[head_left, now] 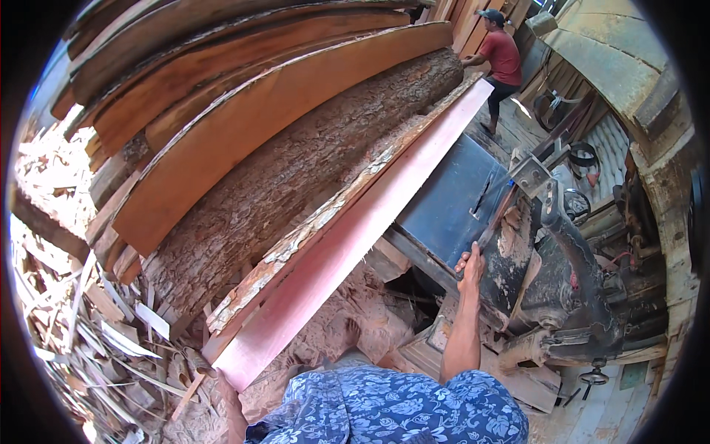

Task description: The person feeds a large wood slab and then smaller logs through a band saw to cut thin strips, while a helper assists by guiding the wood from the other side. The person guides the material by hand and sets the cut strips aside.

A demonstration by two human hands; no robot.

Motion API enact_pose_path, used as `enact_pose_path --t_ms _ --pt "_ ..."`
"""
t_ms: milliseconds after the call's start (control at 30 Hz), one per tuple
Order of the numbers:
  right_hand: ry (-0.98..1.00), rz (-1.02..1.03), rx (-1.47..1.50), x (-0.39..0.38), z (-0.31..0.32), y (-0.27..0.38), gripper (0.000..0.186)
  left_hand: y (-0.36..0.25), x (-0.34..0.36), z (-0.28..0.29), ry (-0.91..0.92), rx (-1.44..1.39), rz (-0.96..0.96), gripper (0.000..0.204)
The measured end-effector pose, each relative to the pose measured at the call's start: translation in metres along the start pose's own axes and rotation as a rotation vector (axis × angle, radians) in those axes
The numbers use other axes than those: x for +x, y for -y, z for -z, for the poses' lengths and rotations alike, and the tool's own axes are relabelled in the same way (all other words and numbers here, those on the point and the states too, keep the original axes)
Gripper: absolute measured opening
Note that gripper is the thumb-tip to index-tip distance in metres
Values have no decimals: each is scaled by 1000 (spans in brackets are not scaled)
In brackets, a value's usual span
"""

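A long plank [355,240] with a pale pink sawn face and a rough bark edge runs diagonally from near my body to the upper right. At its near end my left hand [213,367] grips the plank's corner, its fingers partly hidden. My right hand [470,268] is closed at the edge of a blue-grey metal saw table [450,200]. A narrow strip rises from beside that fist toward the saw's guide [530,175]; whether the fingers hold it or only the table's edge is unclear. Beyond the plank's far end stands a person [504,63] in a red shirt.
A bark-covered log [296,163] lies left of the plank, with an orange-brown slab [244,133] leaning behind it. Scrap strips [89,333] heap at far left. Saw machinery [577,259] with a handwheel [594,377] fills the right. Sawdust [318,311] covers the floor near my bare foot.
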State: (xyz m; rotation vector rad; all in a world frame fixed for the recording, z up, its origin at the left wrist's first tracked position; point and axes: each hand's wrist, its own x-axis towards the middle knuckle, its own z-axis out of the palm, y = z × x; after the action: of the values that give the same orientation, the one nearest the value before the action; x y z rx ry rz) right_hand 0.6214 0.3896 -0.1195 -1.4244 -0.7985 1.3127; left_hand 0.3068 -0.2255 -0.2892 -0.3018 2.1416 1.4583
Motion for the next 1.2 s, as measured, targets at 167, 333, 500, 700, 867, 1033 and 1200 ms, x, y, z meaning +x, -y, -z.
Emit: enact_pose_path --t_ms 167,333,500,700,867,1033,1200 --pt "-14 -89 -895 -51 31 -141 48 -7 52 -6 457 -522 175 70" --pt "-22 177 -1059 -170 75 -193 48 -12 66 19 577 -368 306 48" --pt "-230 -109 -1005 -270 148 -244 52 -39 63 22 732 -188 211 47" --pt "-742 -259 -775 -318 272 -264 46 -82 21 20 743 -26 -170 44" --pt "-850 -294 -830 -266 334 -210 48 -84 11 34 503 140 -427 48" --pt "-895 -176 -892 -214 389 -161 42 -100 -4 42 481 261 -492 51" --pt "-721 -346 -1275 -180 486 -103 42 -108 -21 28 380 201 -585 47"
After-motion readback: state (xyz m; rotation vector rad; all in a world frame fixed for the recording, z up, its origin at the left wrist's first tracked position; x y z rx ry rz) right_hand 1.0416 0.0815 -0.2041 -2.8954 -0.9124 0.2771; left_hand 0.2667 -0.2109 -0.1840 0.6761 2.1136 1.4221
